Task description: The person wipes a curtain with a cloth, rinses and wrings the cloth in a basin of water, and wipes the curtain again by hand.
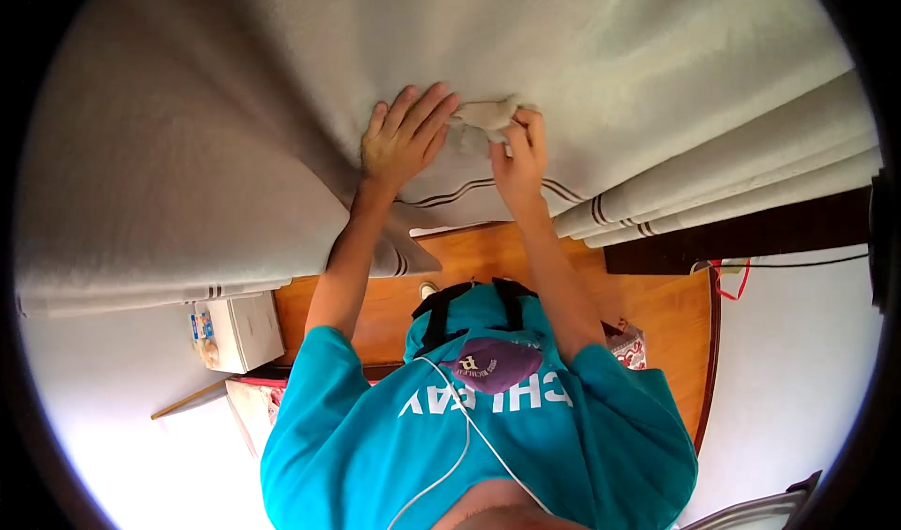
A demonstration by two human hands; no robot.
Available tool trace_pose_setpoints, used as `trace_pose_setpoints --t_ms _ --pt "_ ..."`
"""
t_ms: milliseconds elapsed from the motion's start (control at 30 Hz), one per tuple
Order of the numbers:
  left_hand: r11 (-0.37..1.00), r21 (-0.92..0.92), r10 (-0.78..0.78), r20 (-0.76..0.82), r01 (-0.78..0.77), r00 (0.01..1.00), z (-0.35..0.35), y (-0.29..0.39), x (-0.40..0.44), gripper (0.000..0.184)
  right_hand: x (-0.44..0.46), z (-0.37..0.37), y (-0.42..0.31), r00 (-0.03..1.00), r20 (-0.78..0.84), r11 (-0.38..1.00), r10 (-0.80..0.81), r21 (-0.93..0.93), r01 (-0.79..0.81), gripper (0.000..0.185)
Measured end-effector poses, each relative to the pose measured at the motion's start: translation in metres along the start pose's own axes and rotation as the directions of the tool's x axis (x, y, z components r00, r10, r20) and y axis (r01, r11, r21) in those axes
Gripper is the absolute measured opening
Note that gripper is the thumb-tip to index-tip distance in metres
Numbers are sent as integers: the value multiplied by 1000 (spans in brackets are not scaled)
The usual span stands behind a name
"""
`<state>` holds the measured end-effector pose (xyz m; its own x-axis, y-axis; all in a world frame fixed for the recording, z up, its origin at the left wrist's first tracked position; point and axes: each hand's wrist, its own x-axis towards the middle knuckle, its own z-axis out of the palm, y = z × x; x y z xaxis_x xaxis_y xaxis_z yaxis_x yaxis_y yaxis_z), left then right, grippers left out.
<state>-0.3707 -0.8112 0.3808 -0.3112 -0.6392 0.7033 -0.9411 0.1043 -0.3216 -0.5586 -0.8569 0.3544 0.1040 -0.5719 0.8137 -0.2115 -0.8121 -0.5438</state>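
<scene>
A large beige-grey curtain [657, 52] hangs in front of me, with dark double stripes near its lower edge. My left hand [405, 141] lies against it with the fingers stretched out, their tips beside a small crumpled light cloth [483, 114]. On the other side of that cloth, my right hand [522, 159] has its fingers bent and closed on it, pressing it against the curtain. Part of the cloth is hidden by the fingers.
A white cabinet [246, 328] stands at the lower left on the wooden floor [671, 314]. Gathered curtain folds [751, 169] hang at the right above a dark wooden edge [751, 234]. A patterned bag [629, 347] is near my right elbow; a thin cable runs at the right.
</scene>
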Motion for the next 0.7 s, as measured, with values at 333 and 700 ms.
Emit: trace_pose_setpoints --t_ms 333,700 --pt "992 123 -6 -154 26 988 -2 -26 -19 43 16 -57 44 841 -476 947 259 -44 -317 15" --pt "985 166 -9 -211 45 978 5 -38 -31 40 37 -80 70 918 -390 968 -74 -248 -27 22"
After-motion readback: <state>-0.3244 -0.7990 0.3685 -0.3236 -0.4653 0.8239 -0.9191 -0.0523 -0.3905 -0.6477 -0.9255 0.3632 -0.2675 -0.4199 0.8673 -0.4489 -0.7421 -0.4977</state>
